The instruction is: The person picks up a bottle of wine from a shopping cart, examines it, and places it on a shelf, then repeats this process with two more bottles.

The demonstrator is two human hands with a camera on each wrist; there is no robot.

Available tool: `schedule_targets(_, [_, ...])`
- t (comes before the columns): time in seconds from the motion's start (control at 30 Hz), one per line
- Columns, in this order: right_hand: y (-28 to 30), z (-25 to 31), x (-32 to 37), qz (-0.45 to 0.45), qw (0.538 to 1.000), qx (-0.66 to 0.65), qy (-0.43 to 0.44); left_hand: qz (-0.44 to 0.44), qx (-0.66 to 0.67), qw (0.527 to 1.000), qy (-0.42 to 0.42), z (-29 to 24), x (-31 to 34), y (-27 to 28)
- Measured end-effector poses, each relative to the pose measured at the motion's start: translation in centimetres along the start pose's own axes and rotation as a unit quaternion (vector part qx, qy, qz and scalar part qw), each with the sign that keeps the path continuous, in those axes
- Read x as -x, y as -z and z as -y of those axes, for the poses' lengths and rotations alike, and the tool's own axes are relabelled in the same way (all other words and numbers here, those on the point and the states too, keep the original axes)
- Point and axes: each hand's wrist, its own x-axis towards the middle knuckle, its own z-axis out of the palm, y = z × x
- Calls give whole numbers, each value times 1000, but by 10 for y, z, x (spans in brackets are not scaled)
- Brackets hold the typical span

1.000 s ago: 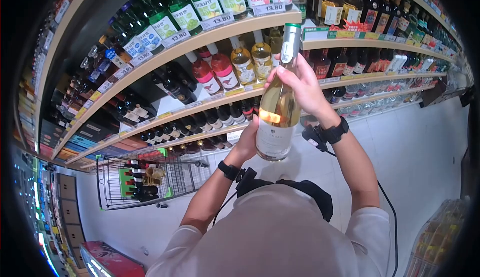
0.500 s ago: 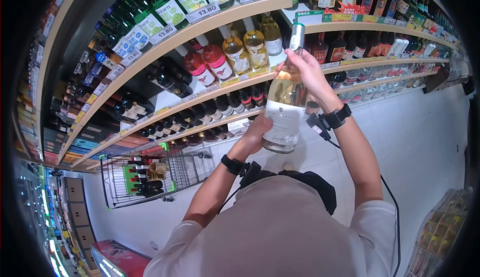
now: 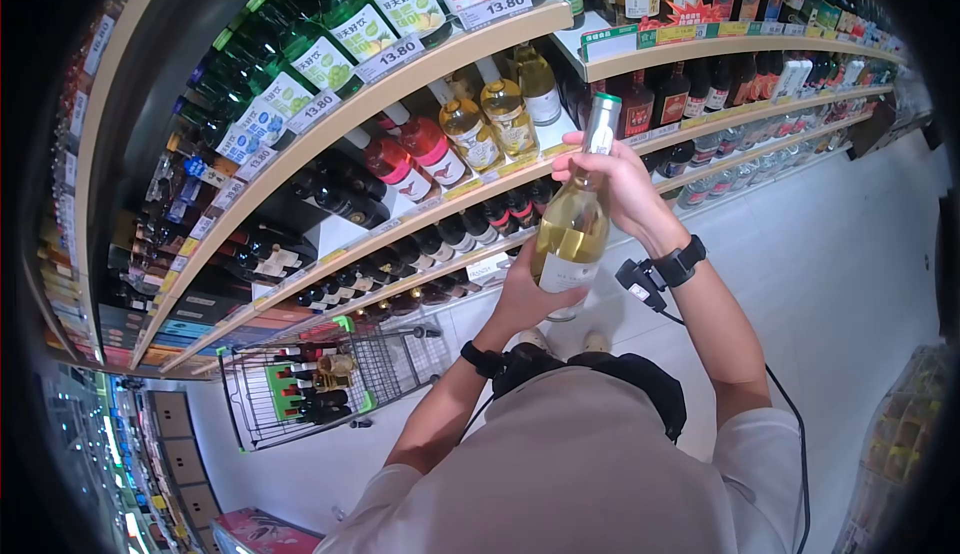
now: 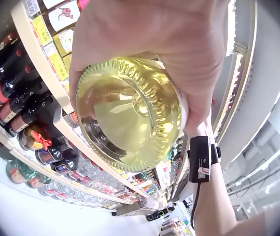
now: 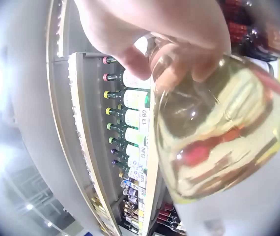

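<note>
A clear bottle of pale yellow liquid with a green-topped neck is held tilted in front of the person, neck up. The left hand grips its lower body, fingers and thumb round the label. Around the neck curl the fingers of the right hand. In the left wrist view the ribbed glass base of the bottle faces the camera, with the left hand wrapped over it. The right wrist view has the right hand on the neck, above the bottle's shoulder.
Curved shelves of bottles with price tags stretch across the front. Pink and yellow bottles stand on a middle shelf, near the held bottle. A shopping cart with several bottles stands at the lower left. Packed bottles are at the lower right.
The bottle's neck has lowered and the left hand has moved round its body, now covering part of the label. The head view has shifted, with the cart appearing further right and lower.
</note>
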Motion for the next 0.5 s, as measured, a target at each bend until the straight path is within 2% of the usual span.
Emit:
schedule_targets(0.07, [-7,0,-1,-25,999,-28,-1,-7,-37,999,-12,10,-4,8])
schedule_targets(0.17, [-15,-7,-7,-60,998,2,25,7,-80,996,-41,10,-11,23])
schedule_targets(0.23, [-28,-8,-10,-121,991,23,56,29,-88,994,-63,10,-29,34])
schedule_targets(0.27, [-26,-11,-15,-120,989,36,83,53,-66,993,-87,13,-36,37])
schedule_targets(0.4, [-40,-23,-28,-144,975,84,149,57,-46,977,-201,49,-55,49])
schedule_targets(0.5, [-49,-28,-33,-166,958,136,191,-5,-210,937,-279,61,-61,65])
